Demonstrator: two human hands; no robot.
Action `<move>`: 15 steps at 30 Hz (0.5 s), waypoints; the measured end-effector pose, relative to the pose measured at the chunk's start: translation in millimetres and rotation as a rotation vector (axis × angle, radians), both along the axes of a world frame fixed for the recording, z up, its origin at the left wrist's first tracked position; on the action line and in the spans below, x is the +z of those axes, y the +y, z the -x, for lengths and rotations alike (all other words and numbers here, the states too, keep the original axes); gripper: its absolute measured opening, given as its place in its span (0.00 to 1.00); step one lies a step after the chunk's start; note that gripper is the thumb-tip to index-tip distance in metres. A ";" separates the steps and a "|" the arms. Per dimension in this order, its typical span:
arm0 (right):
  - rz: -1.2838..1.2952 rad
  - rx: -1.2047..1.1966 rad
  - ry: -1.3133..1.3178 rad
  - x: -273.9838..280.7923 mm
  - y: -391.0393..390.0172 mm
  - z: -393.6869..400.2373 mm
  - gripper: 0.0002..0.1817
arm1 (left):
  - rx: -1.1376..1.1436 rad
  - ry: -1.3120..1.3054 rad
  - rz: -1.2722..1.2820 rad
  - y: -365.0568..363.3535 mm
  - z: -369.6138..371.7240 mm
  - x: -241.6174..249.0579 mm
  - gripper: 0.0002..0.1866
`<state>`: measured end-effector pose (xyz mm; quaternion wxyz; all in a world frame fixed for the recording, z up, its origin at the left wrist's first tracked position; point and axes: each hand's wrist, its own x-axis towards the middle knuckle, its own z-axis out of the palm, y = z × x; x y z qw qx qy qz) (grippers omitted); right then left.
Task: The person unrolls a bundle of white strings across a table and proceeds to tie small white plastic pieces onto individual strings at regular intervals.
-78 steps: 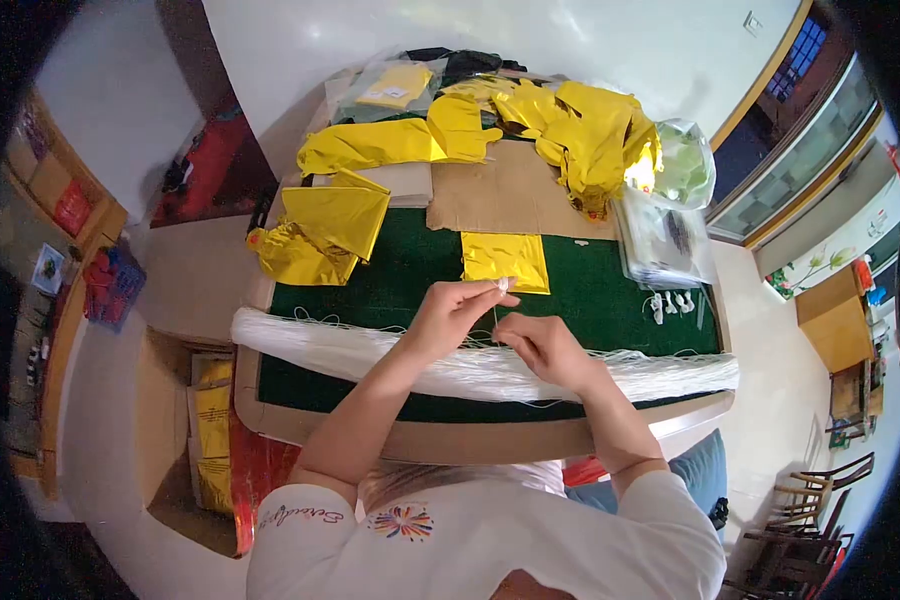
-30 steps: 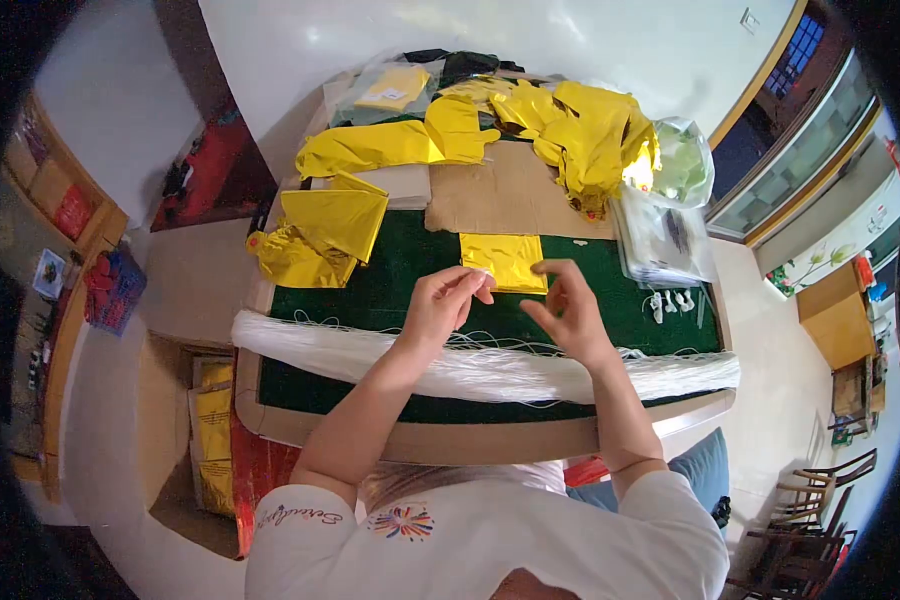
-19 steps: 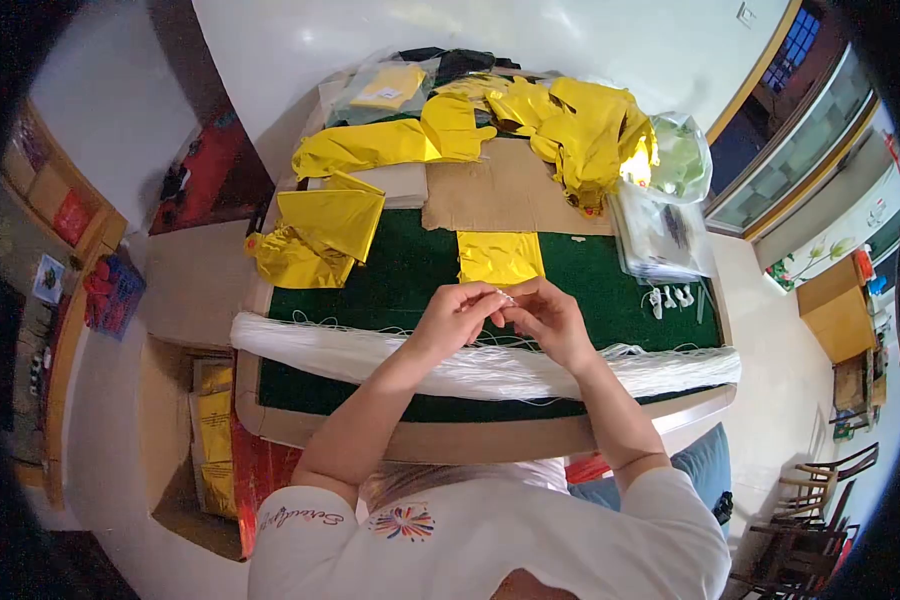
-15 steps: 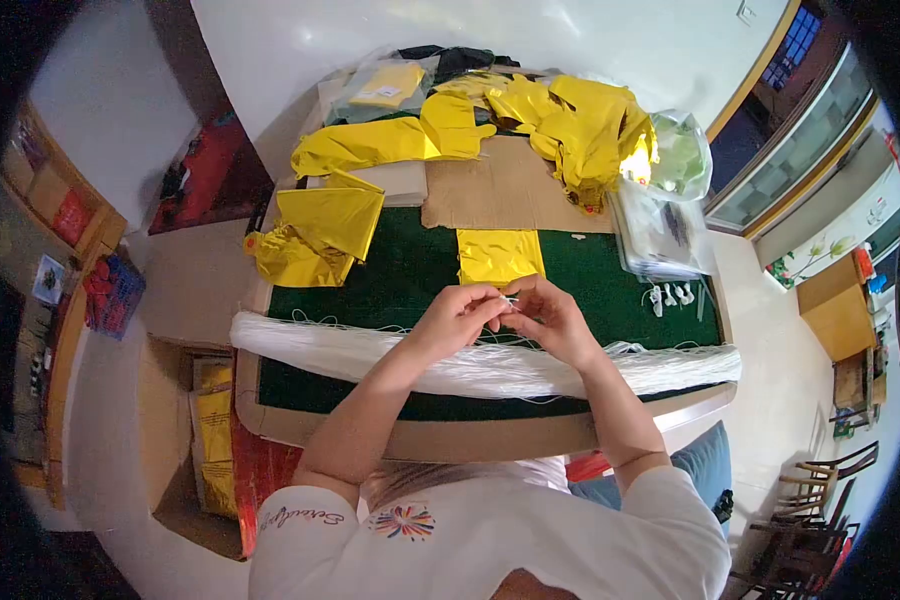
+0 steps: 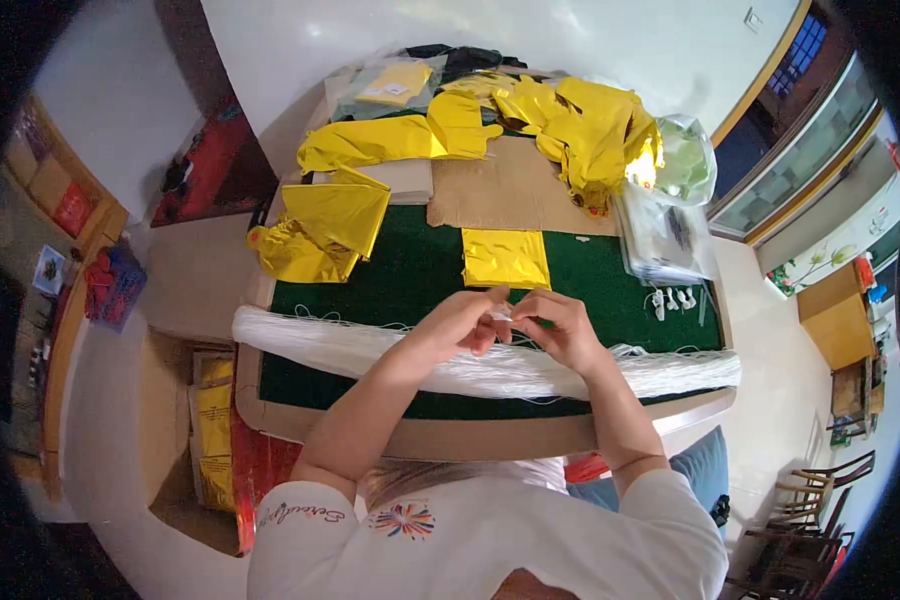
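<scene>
Close together above the green table top (image 5: pixel 400 250), my left hand (image 5: pixel 462 322) and my right hand (image 5: pixel 560 326) meet over a small white piece (image 5: pixel 501 317), possibly string. The fingers of both are closed around it and hide most of its shape. Beneath my wrists a long, thick hank of white string (image 5: pixel 310 345) lies across the table's near side, with loose strands along its far edge. Just beyond my fingers is a folded yellow foil sheet (image 5: pixel 505 258).
Crumpled yellow foil pieces lie at left (image 5: pixel 320 235) and far right (image 5: pixel 605 130). Flat brown cardboard (image 5: pixel 495 185) sits behind the folded foil. Clear plastic bags (image 5: pixel 660 240) and several small white bundles (image 5: pixel 673 300) are at right. A cardboard box (image 5: pixel 170 450) stands at lower left.
Both hands have shifted slightly toward me. My left fingers have changed their hold, and the white piece shows a little more. The view has moved slightly.
</scene>
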<state>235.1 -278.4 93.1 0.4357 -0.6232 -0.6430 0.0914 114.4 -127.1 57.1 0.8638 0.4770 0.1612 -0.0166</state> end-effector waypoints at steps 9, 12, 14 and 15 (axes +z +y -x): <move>0.199 -0.084 0.762 -16.3 3.7 -12.4 0.04 | 0.288 -0.340 -0.875 -12.1 2.8 10.8 0.03; 0.220 -0.101 0.845 -19.1 6.4 -13.3 0.04 | 0.465 -0.545 -1.262 -14.3 -1.4 3.3 0.05; 0.219 -0.118 0.830 -18.6 7.6 -10.9 0.04 | 0.424 -0.522 -1.233 -11.6 0.1 1.4 0.05; 0.186 -0.134 0.776 -15.6 7.9 -9.1 0.05 | 0.378 -0.501 -1.205 -10.2 0.7 2.2 0.07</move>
